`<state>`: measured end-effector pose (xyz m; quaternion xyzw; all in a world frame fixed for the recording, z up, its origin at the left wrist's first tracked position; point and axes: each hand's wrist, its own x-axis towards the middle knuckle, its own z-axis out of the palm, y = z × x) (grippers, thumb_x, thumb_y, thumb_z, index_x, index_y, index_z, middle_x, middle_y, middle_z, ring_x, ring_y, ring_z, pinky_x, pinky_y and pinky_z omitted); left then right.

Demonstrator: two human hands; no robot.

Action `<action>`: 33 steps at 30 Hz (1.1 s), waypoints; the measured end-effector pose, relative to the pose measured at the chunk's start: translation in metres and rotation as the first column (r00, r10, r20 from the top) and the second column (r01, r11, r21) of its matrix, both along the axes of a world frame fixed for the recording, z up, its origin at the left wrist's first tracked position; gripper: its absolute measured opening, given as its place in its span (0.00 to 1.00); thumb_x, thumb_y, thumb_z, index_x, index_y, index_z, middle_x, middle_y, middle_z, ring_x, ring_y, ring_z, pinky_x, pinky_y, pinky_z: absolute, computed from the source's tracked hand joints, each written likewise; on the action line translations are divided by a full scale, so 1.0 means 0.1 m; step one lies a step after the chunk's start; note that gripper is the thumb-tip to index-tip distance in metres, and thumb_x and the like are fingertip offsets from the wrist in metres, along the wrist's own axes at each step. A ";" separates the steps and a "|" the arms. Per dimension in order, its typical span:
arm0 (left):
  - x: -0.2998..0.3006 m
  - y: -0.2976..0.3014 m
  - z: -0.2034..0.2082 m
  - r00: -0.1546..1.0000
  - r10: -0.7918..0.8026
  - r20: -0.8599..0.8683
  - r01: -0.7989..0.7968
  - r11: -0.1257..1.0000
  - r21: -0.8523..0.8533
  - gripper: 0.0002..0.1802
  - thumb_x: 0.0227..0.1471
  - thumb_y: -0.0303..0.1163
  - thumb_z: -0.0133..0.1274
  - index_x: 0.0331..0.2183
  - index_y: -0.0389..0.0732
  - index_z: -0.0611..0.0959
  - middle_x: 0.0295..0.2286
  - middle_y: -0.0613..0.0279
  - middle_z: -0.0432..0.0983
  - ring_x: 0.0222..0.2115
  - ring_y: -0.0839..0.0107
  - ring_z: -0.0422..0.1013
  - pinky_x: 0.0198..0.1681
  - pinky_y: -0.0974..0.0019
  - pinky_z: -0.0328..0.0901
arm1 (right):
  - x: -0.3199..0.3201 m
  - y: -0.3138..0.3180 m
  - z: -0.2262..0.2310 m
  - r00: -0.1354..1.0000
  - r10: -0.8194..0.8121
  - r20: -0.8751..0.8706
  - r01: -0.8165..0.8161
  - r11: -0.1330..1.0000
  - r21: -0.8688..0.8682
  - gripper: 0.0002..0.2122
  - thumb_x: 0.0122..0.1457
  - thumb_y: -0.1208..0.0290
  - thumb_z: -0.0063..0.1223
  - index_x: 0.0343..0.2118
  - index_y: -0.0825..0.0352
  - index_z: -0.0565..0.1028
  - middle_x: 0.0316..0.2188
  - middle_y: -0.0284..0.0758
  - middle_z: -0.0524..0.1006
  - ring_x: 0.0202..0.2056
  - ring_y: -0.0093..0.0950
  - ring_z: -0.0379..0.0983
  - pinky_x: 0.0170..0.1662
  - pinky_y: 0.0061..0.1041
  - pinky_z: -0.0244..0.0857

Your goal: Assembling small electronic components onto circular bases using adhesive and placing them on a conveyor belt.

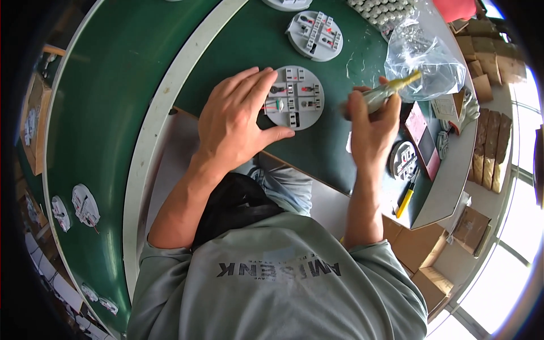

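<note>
Presently two bare hands work a round grey plastic disc at the near edge of the green tabletop.

Left hand lies flat with fingers spread, its grip open, fingertips and thumb pressing the left rim of the round grey disc, which carries small white clips with red and black parts and sits just inside the tabletop near edge. Right hand has its grip closed around a screwdriver with a yellowish end, held tilted just right of the disc, not touching it. A second similar disc lies farther in. A clear plastic bag of small parts rests near the right edge, and a yellow marker lies by the near right corner.
</note>
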<state>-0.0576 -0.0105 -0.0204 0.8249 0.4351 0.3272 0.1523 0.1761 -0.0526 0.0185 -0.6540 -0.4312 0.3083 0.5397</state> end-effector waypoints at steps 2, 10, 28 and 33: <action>-0.03 0.04 -0.03 1.000 0.007 0.009 -0.008 1.000 0.029 0.52 0.34 0.46 0.79 0.59 0.36 0.78 0.55 0.55 0.79 0.58 0.56 0.72 0.62 0.54 0.66 | 0.13 0.08 -0.06 0.838 -0.063 0.542 0.077 0.997 -0.003 0.26 0.60 0.78 0.66 0.60 0.70 0.69 0.45 0.45 0.81 0.44 0.39 0.80 0.49 0.33 0.74; -0.10 -0.03 -0.11 1.000 0.028 0.006 -0.028 1.000 -0.001 0.54 0.32 0.44 0.80 0.61 0.38 0.77 0.55 0.54 0.79 0.58 0.56 0.72 0.61 0.54 0.66 | -0.23 0.05 -0.08 0.707 0.328 0.626 -0.375 0.925 -0.062 0.10 0.57 0.78 0.69 0.43 0.67 0.86 0.42 0.38 0.82 0.44 0.32 0.80 0.47 0.30 0.72; -0.02 0.13 -0.03 1.000 0.000 -0.011 0.000 1.000 -0.020 0.53 0.33 0.45 0.79 0.60 0.37 0.77 0.55 0.55 0.79 0.58 0.57 0.72 0.62 0.54 0.65 | -0.36 0.14 -0.17 0.851 0.272 0.448 -0.283 0.958 -0.045 0.08 0.56 0.80 0.69 0.39 0.67 0.86 0.33 0.36 0.81 0.33 0.29 0.79 0.37 0.26 0.72; 0.00 0.13 0.00 1.000 0.000 -0.024 0.000 1.000 -0.008 0.53 0.32 0.46 0.79 0.60 0.37 0.77 0.55 0.55 0.79 0.58 0.57 0.72 0.62 0.54 0.65 | -0.19 0.12 -0.21 0.928 0.140 0.346 -0.160 0.987 0.030 0.12 0.57 0.81 0.68 0.44 0.67 0.84 0.40 0.38 0.82 0.33 0.28 0.79 0.38 0.25 0.73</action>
